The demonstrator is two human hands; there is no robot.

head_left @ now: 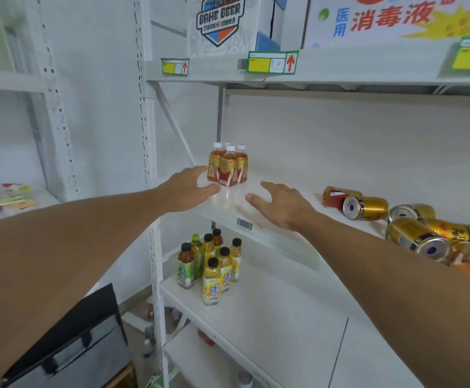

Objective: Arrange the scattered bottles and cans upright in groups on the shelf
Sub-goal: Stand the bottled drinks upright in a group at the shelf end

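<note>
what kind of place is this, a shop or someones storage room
Most likely a small shop or its stockroom. White metal shelving carries yellow price tags with barcodes on the shelf edges, drinks stand in groups, like the white-capped bottles, and printed cartons sit on top.

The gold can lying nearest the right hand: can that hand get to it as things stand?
Probably yes: the right hand is open and empty, and bare shelf lies between it and the gold can.

A beer box [220,22] sits at 12 o'clock, a disinfectant box [382,19] at 1 o'clock. Yellow price tags [272,62] hang below them. Dark-capped bottles [211,264] stand at 6 o'clock, a black bag [68,345] at 7 o'clock, leaflets [7,198] at 9 o'clock.
</note>
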